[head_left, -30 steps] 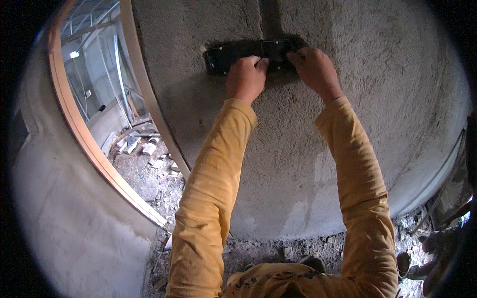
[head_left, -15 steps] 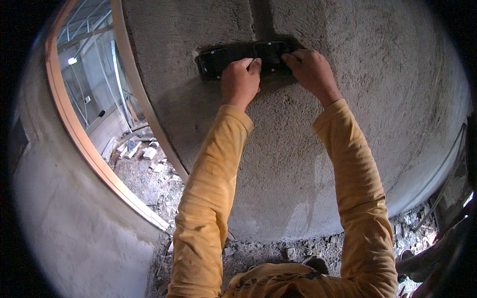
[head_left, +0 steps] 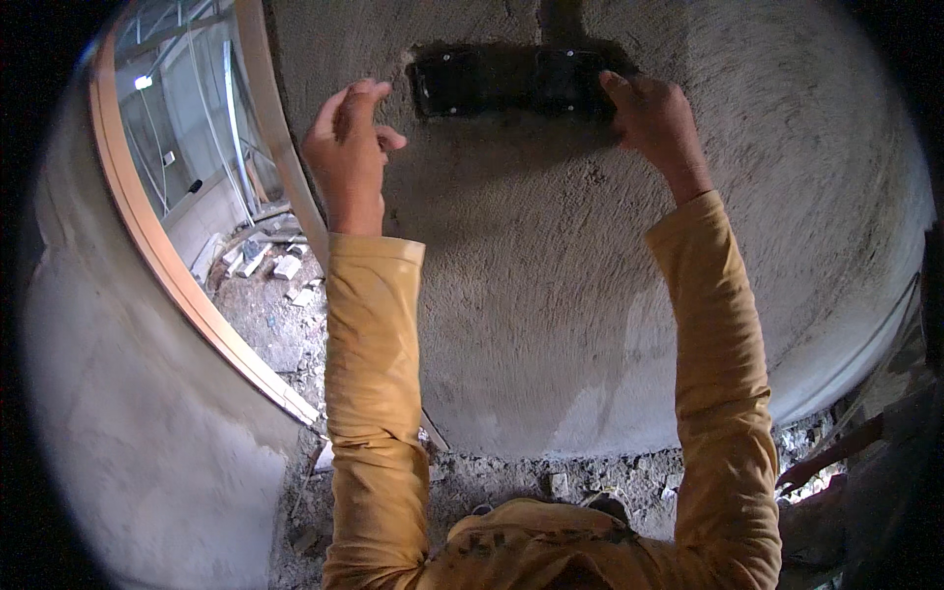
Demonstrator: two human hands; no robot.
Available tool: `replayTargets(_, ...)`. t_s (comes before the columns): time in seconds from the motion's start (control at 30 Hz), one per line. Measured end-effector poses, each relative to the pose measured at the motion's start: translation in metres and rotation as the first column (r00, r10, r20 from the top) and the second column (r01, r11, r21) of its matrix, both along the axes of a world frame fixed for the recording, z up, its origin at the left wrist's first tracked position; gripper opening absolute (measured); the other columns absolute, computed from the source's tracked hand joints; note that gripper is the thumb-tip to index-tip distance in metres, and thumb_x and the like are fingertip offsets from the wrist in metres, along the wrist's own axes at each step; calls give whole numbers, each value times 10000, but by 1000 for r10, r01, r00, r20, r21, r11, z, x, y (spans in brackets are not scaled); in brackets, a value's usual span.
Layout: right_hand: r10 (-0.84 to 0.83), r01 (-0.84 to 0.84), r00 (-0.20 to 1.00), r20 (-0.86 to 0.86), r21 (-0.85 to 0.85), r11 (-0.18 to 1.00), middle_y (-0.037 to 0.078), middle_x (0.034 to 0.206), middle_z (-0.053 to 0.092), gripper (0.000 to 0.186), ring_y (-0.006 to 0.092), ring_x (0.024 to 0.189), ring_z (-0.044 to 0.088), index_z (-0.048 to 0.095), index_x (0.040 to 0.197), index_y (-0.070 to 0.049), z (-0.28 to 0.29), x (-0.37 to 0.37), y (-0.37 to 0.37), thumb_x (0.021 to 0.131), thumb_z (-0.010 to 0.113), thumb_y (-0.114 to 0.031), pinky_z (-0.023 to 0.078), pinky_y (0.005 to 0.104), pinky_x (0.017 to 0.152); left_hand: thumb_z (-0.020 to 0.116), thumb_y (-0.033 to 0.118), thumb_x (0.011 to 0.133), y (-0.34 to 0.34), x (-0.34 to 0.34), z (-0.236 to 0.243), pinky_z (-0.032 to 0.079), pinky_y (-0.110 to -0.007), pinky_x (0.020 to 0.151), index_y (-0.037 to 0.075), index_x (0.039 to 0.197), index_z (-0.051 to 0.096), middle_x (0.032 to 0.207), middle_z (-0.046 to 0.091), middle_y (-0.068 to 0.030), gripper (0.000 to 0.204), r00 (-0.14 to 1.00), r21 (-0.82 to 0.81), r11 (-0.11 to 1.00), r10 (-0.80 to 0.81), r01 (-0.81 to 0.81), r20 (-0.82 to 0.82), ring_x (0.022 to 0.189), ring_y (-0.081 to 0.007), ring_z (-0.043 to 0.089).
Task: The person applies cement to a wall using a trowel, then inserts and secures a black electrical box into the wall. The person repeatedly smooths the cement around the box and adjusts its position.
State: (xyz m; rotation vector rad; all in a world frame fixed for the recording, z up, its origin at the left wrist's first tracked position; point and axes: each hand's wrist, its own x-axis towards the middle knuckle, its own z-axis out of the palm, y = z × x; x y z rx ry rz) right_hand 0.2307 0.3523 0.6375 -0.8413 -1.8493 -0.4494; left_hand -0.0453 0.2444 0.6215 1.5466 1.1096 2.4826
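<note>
Two black electrical boxes sit side by side in a slot cut into the rough cement wall: the left box (head_left: 444,87) and the right box (head_left: 570,83). Small pale screw points show on their rims. My right hand (head_left: 661,120) is at the right box's outer edge, its fingers bent against that side; the fingertips are partly hidden in the dark recess. My left hand (head_left: 350,147) is raised just left of the left box, apart from it. Its fingers are bent, with the thumb held away and nothing between them.
A vertical groove (head_left: 561,20) runs up from the slot. On the left stands an orange-brown door frame (head_left: 162,261), with rubble (head_left: 270,256) beyond it. Broken debris (head_left: 511,477) lies along the wall's foot. Another person's arm (head_left: 836,454) shows at the lower right.
My left hand has come off the middle of the boxes and moved left, its fingers spreading apart. My right hand stays at the right box's edge. The view has tilted slightly.
</note>
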Motion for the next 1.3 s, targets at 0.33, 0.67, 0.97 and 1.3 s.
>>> replayTargets(0.33,138,-140,990,29,140,980,62,620,587,427,140,546,600,684,992,-58,-1,7,13,897,553,-452,503,288,525,568,271,921,37,50,-13,444,-229,484,15,1101,634,873,684,-57,320,930,-31,995,-100,95,-353,525,-113,609)
replayTargets(0.67,-247,189,922,297,212,959,86,915,661,290,280,779,654,636,1106,-174,6,3,4,839,527,-148,544,382,660,540,292,896,77,85,8,507,-406,817,14,1045,661,995,661,-192,339,805,-22,957,229,-288,-547,928,-345,641)
replayTargets(0.97,-109,73,952,286,134,988,78,783,633,262,218,654,628,648,1081,-116,9,2,2,859,521,-173,519,343,574,601,228,871,71,85,9,507,-378,789,-37,998,660,967,654,-218,299,799,16,958,247,-285,-548,903,-360,646)
replayTargets(1.3,38,-123,976,213,399,909,71,563,579,362,125,482,592,681,978,-30,6,7,13,914,557,-363,482,272,457,553,259,897,73,86,10,521,-389,786,0,1029,668,986,660,-206,312,830,-87,960,181,-264,-527,899,-350,653)
